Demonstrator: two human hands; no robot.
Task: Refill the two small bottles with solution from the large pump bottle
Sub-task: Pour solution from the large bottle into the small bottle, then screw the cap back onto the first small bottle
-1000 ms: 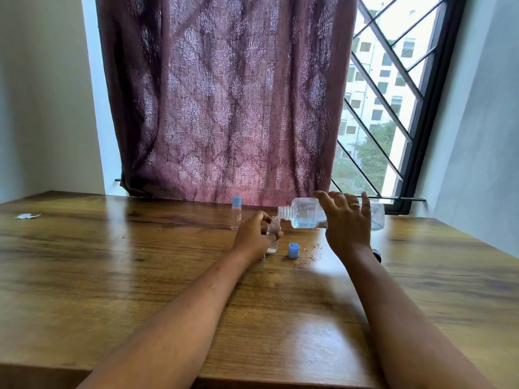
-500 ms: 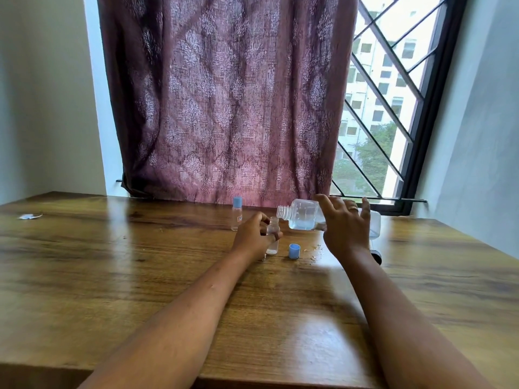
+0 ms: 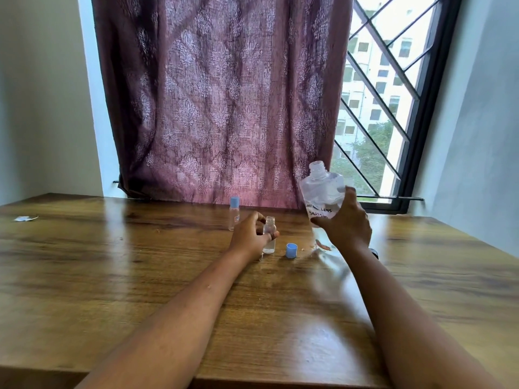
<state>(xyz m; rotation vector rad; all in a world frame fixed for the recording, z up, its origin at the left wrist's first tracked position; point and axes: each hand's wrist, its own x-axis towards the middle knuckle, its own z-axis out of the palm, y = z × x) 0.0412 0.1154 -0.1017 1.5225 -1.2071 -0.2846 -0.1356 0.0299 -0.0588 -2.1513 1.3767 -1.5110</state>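
Over the wooden table, the right hand is gripping the uncapped large bottle, hand-lettered "LENS SOLUTION". The left hand is pinching 1 open small bottle standing on the table; 1 capped small bottle is standing behind, a blue cap lying beside.

Left hand pinches with curled fingers; right hand grips, raised.
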